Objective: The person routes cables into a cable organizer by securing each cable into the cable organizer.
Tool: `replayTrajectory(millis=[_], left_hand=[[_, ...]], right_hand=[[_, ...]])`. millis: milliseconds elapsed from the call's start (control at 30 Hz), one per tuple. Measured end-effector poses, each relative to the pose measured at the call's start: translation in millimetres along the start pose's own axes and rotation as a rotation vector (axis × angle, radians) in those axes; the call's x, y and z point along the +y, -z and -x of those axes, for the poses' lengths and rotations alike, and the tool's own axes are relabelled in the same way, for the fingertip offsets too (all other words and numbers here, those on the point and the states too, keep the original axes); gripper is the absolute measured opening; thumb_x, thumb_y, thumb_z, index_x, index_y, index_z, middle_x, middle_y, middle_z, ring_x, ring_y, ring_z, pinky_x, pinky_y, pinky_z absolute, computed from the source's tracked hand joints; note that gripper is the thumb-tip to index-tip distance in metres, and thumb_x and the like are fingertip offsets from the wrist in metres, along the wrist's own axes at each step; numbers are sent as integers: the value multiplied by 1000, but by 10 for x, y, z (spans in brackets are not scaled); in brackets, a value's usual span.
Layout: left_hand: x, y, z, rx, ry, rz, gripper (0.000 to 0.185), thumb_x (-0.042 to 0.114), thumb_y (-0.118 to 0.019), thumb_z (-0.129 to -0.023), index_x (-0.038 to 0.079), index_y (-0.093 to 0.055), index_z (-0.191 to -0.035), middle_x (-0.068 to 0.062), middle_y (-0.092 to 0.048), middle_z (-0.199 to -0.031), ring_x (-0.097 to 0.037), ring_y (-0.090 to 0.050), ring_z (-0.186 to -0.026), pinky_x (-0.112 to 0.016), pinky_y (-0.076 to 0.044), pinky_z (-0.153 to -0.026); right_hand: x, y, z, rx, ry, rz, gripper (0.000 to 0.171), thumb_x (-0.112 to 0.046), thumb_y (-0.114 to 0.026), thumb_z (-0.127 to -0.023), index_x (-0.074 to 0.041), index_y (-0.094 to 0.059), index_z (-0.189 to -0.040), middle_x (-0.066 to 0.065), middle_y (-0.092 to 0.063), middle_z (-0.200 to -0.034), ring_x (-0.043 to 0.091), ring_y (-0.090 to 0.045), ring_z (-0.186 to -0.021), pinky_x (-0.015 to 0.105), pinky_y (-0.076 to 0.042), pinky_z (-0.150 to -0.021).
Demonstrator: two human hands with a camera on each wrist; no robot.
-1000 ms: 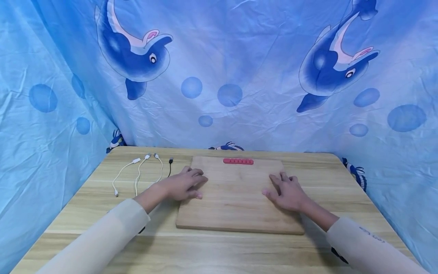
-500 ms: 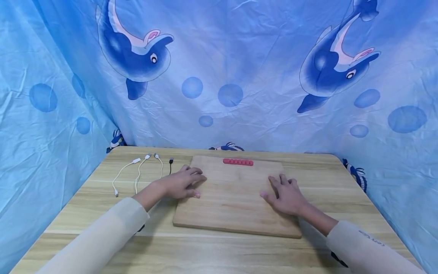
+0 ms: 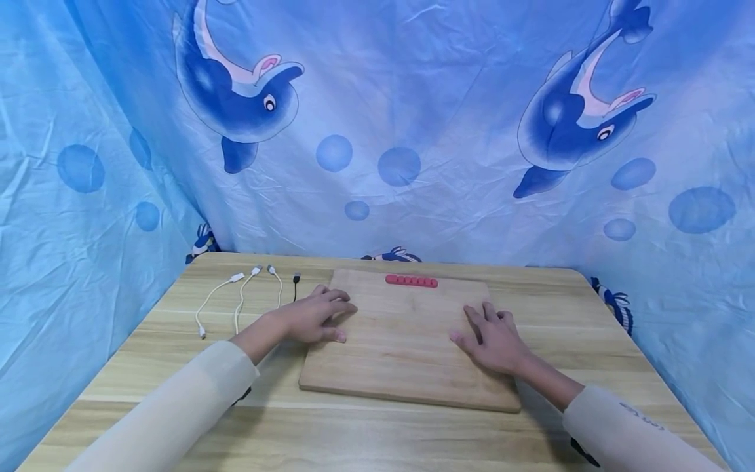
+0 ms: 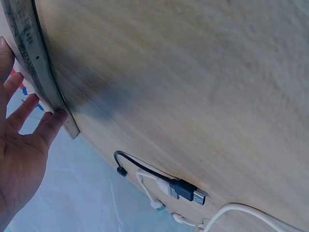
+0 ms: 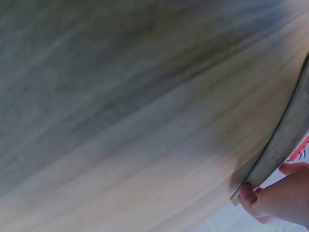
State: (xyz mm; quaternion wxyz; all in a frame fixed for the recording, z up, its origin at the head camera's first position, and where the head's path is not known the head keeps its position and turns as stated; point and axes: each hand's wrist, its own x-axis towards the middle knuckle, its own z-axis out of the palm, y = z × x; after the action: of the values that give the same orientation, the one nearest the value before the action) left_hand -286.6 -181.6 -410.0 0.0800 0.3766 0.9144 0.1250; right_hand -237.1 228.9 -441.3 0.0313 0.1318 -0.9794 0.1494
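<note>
Board (image 3: pixel 407 357): lies on the worktop (image 3: pixel 377 439) between the hands, front edge nearer the person than either and slightly askew; an uneven push from one hand could twist it more.
Right hand (image 3: pixel 495 339): at the board's right edge, palm down, thumb and fingers spread wide over the top, one finger bent against the side; light contact could let it slip off.
Left hand (image 3: pixel 318 321): mirrors this at the left edge, fingers spread and relaxed, one fingertip on the side face; neither hand wraps the board.
White cables (image 3: pixel 256 270): left of the left hand, partly hidden by that arm; a leftward sweep might drag them.
Black cable (image 4: pixel 182 188): nearest the left hand, just beyond its wrist; the board sliding left could run into it.
Strip (image 3: pixel 411 282): red, beyond and between both hands by the board's far edge; tilting could shift it if loose, and whether it is stuck down I cannot tell.
</note>
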Motion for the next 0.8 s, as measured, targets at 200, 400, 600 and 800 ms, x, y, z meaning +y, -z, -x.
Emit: replayTrajectory(millis=[200,400,600,800], left_hand=[[17,10,-13,-6,-2,-17,67,50,-68,-95,13,-54,-148,-16,-42,-156,-37,-39,-137,-55,-39,-111],[19,30,-12,-3,-15,-33,65,47,-70,-95,8,-56,-146,-18,-47,-153,-37,-43,-133,-52,-42,-108],[22,20,11,-11,15,-37,66,48,-70,-95,10,-56,-147,-17,-46,-154,-36,-43,-131,-51,-43,-106],[31,2,16,-12,37,-38,65,50,-69,-95,13,-55,-147,-15,-45,-155,-33,-42,-132,-49,-42,-107]], right_hand=[[29,25,-14,9,24,-5,78,-58,-56,-99,0,-47,-151,41,-34,-152,63,-36,-131,71,-34,-103],[48,34,-73,3,70,5,76,-56,-58,-99,1,-49,-148,43,-36,-149,64,-38,-131,71,-33,-104],[63,44,-134,-3,91,5,75,-56,-58,-99,1,-50,-148,43,-36,-149,65,-37,-133,71,-33,-104],[69,48,-145,-16,92,6,77,-57,-57,-100,1,-49,-149,44,-35,-150,63,-36,-134,71,-33,-104]])
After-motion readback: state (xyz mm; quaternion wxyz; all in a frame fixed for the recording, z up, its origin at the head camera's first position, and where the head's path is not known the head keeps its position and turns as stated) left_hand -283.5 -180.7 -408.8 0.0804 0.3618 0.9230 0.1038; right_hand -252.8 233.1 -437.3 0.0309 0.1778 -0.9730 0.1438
